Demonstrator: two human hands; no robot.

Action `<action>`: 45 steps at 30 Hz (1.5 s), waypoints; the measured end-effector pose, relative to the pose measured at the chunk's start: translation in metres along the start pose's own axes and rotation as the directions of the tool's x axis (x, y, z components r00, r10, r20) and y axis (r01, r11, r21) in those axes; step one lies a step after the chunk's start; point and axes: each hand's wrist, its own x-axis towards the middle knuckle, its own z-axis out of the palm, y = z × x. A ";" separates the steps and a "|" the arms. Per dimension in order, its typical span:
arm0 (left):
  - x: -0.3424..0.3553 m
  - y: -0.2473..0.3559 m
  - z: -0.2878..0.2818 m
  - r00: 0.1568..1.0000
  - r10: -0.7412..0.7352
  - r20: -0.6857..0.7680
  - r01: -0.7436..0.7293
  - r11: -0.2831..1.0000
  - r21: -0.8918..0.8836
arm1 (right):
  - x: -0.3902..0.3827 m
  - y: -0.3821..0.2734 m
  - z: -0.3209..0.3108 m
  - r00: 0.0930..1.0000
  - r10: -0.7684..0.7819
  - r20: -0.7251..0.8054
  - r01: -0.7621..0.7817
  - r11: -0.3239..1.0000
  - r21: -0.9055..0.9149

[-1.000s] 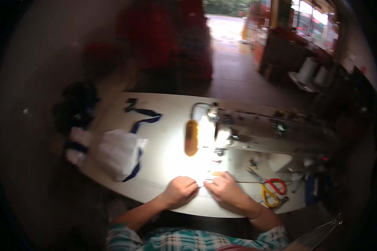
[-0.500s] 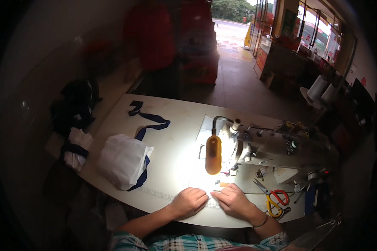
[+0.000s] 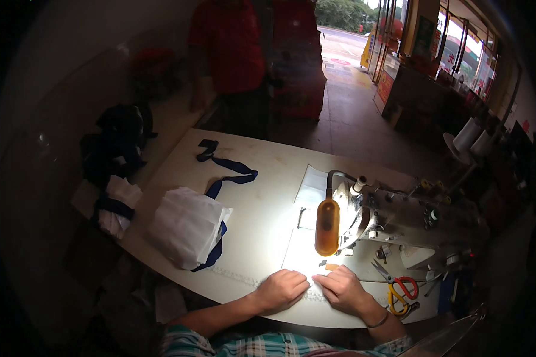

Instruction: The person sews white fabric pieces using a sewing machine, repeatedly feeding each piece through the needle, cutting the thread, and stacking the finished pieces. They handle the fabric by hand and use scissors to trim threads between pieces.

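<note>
Work seems under way, finished share unclear: left hand (image 3: 284, 290) and right hand (image 3: 346, 290) curl before the sewing machine (image 3: 405, 217), any grip indiscernible, the white bundle (image 3: 187, 226) lying untouched.

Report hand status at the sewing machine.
Left hand, right hand: curled, close together near sewing machine. Anything held: can't tell. Scissors right of right hand.

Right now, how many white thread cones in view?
2. The left cone stands at the right of the view, beyond the sewing machine; the right cone is just beside it. More may be hidden in the dark there.
</note>
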 end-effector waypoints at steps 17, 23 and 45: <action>0.000 -0.003 0.001 1.000 0.006 0.004 -0.006 1.000 0.007 | 0.001 -0.002 -0.003 1.000 -0.018 0.004 0.018 1.000 -0.012; 0.001 -0.002 0.000 1.000 0.003 0.002 -0.003 1.000 -0.012 | -0.001 -0.001 -0.001 1.000 -0.028 0.010 0.029 1.000 -0.009; 0.000 -0.003 0.003 0.999 -0.032 0.002 0.032 0.999 -0.015 | 0.000 -0.003 -0.001 0.999 -0.032 0.005 0.032 0.999 -0.011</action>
